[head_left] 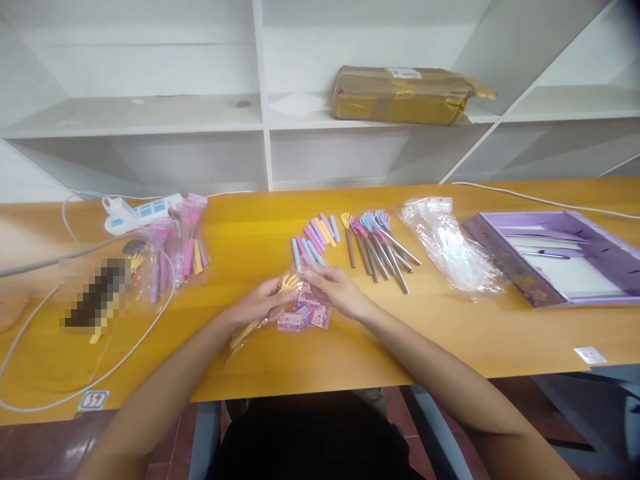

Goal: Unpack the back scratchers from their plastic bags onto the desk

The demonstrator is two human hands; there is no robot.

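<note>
My left hand (260, 303) is wrapped round a back scratcher (290, 283) with a yellow hand-shaped head, inside a clear plastic bag (245, 335). My right hand (334, 288) is closed with its fingertips by the bag's upper end, beside the yellow head; the exact grip is partly hidden. Just below both hands lie several pink and purple printed cards (304, 316). Beyond my fingers are several pastel handle sleeves (314, 235) in blue, pink, purple and orange. To their right rests a group of metal-rod back scratchers (377, 243) with coloured heads.
Clear plastic bags (450, 247) lie right of the rods, beside a purple box (543, 293) holding papers and a pen. Packed scratchers (187, 247) lie at the left near a power strip (150, 210) and a looping white cable (145, 347). A taped carton (400, 97) sits on the shelf.
</note>
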